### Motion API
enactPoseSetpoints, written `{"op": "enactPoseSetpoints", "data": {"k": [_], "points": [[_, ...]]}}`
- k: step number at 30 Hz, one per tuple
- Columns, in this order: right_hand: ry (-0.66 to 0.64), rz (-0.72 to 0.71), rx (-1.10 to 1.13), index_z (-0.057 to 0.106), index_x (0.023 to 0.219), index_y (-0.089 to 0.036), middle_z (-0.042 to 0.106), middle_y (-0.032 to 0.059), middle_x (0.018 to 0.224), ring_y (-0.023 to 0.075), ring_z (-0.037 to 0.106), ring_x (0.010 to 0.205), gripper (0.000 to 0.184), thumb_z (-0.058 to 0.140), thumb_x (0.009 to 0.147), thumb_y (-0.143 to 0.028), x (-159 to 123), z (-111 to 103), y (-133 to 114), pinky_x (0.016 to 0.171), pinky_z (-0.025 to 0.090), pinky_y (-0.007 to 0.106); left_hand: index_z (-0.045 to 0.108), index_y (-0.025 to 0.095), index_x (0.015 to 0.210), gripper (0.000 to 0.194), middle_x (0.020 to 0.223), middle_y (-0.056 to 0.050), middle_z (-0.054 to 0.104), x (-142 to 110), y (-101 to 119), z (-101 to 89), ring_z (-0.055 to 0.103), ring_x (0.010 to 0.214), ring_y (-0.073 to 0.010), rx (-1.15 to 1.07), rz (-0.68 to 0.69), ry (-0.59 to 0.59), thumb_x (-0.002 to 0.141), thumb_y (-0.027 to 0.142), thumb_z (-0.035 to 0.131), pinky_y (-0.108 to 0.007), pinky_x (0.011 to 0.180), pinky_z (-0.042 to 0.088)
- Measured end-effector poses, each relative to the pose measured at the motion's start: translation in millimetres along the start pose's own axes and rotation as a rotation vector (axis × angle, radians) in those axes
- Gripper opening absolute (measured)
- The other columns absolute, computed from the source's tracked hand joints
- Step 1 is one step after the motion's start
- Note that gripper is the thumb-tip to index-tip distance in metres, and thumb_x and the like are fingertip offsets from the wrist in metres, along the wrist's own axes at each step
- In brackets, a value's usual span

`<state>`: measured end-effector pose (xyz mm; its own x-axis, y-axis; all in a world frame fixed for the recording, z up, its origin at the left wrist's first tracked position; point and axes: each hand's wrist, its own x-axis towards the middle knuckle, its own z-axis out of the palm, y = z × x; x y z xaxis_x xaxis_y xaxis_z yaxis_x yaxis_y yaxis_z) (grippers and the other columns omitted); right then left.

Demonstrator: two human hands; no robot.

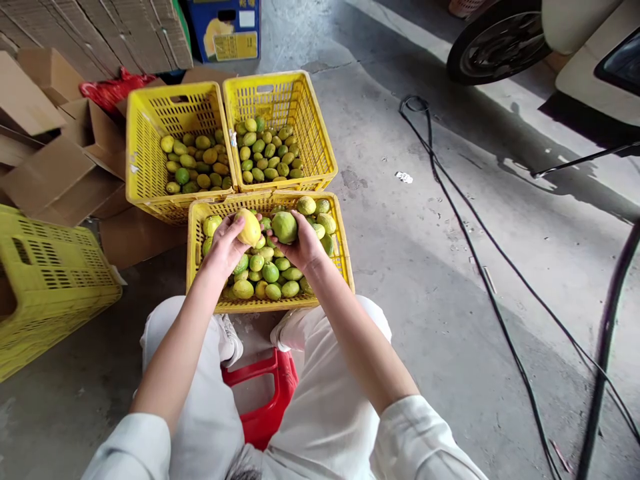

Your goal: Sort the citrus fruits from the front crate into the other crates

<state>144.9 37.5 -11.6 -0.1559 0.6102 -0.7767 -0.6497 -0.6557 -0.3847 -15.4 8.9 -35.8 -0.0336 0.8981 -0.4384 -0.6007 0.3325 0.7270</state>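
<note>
My left hand [227, 243] is closed around a yellow lemon [249, 227]. In my right hand [304, 245] is a round green lemon [285, 227], its fingers wrapped along the right side and underneath. Both hands are over the near yellow crate [345, 267], which holds many green and yellow-green lemons [271, 272]. Behind it stand two more yellow crates side by side. The back left crate [145, 143] has yellow and brownish lemons with a green one among them. Smaller greenish-yellow lemons lie in the back right crate [315, 127].
At the left are another yellow crate [60, 267] and opened cardboard boxes [55, 170]. A red plastic stool [270, 407] is under me, between my legs. Black cables [465, 223] trail over the concrete floor at right, near a white vehicle [595, 87]. A blue box [225, 30] stands behind.
</note>
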Motion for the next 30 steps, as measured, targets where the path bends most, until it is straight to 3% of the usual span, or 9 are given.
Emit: {"op": "enactPoseSetpoints", "data": {"k": [3, 6, 10, 14, 17, 20, 23, 27, 30], "points": [[-0.011, -0.001, 0.037, 0.069, 0.107, -0.026, 0.071, 0.0021, 0.081, 0.0216, 0.081, 0.088, 0.027, 0.047, 0.12, -0.033, -4, 2, -2, 0.058, 0.066, 0.024, 0.067, 0.024, 0.095, 0.046, 0.1, -0.004, 0.08, -2, -2, -0.5, 0.08, 0.096, -0.0217, 0.016, 0.005, -0.034, 0.071, 0.029, 0.105, -0.033, 0.086, 0.069], [-0.039, -0.021, 0.031, 0.071, 0.106, -0.027, 0.073, 0.0018, 0.083, 0.0222, 0.083, 0.092, 0.027, 0.049, 0.12, -0.033, -9, 3, -3, 0.069, 0.073, 0.029, 0.066, 0.023, 0.094, 0.042, 0.089, 0.001, 0.073, -3, -2, 1.9, 0.07, 0.074, -0.0131, -0.05, -0.029, -0.012, 0.074, 0.024, 0.104, -0.023, 0.066, 0.059], [-0.051, -0.073, 0.002, 0.072, 0.103, -0.026, 0.072, -0.0012, 0.083, 0.0191, 0.083, 0.09, 0.013, 0.066, 0.114, -0.032, -11, 3, -1, 0.069, 0.071, 0.024, 0.068, 0.029, 0.091, 0.03, 0.076, -0.001, 0.065, -2, 1, 6.1, 0.064, 0.069, -0.0207, -0.046, -0.076, 0.019, 0.084, 0.031, 0.097, -0.028, 0.049, 0.051], [-0.021, -0.126, -0.064, 0.069, 0.096, -0.027, 0.078, 0.0011, 0.087, 0.02, 0.084, 0.095, 0.013, 0.072, 0.108, -0.031, -10, 2, 2, 0.072, 0.071, 0.025, 0.067, 0.028, 0.087, 0.022, 0.072, -0.004, 0.065, 1, 4, 9.1, 0.075, 0.082, -0.0273, -0.083, -0.134, 0.121, 0.1, 0.043, 0.077, -0.033, 0.059, 0.06], [-0.027, -0.108, -0.097, 0.068, 0.098, -0.029, 0.084, 0.0069, 0.099, 0.0292, 0.085, 0.11, 0.021, 0.078, 0.103, -0.047, -9, 1, 3, 0.07, 0.075, 0.034, 0.07, 0.024, 0.093, 0.018, 0.082, -0.008, 0.074, 0, 8, 11.2, 0.083, 0.101, -0.0327, -0.138, -0.131, 0.191, 0.103, 0.036, 0.062, -0.039, 0.079, 0.068], [-0.046, -0.116, -0.116, 0.066, 0.095, -0.031, 0.085, 0.0067, 0.107, 0.0328, 0.084, 0.116, 0.034, 0.087, 0.093, -0.058, -9, 0, 3, 0.065, 0.075, 0.038, 0.07, 0.023, 0.1, 0.013, 0.091, -0.01, 0.08, -2, 10, 13.2, 0.084, 0.111, -0.0352, -0.158, -0.129, 0.199, 0.1, 0.027, 0.057, -0.044, 0.088, 0.07], [-0.07, -0.142, -0.11, 0.065, 0.088, -0.028, 0.083, 0.0035, 0.102, 0.0276, 0.084, 0.11, 0.036, 0.086, 0.095, -0.057, -9, -1, 2, 0.067, 0.074, 0.033, 0.07, 0.024, 0.103, 0.01, 0.094, -0.01, 0.08, -4, 9, 13.7, 0.083, 0.099, -0.0289, -0.127, -0.139, 0.148, 0.1, 0.033, 0.069, -0.033, 0.076, 0.067], [-0.069, -0.121, -0.042, 0.069, 0.088, -0.028, 0.076, 0.0012, 0.084, 0.0252, 0.084, 0.103, 0.03, 0.088, 0.095, -0.05, -9, 0, 0, 0.067, 0.073, 0.029, 0.068, 0.026, 0.098, 0.025, 0.088, -0.003, 0.072, -3, 8, 10.5, 0.064, 0.066, -0.0147, -0.101, -0.129, 0.063, 0.096, 0.043, 0.086, -0.021, 0.044, 0.04], [-0.064, -0.13, 0.009, 0.067, 0.091, -0.029, 0.074, -0.0005, 0.083, 0.0234, 0.083, 0.095, 0.024, 0.087, 0.096, -0.042, -9, 1, -1, 0.073, 0.075, 0.032, 0.069, 0.027, 0.098, 0.023, 0.085, -0.002, 0.07, -3, 10, 10.1, 0.063, 0.07, -0.0169, -0.144, -0.119, 0.055, 0.099, 0.045, 0.083, -0.024, 0.046, 0.04]]}}
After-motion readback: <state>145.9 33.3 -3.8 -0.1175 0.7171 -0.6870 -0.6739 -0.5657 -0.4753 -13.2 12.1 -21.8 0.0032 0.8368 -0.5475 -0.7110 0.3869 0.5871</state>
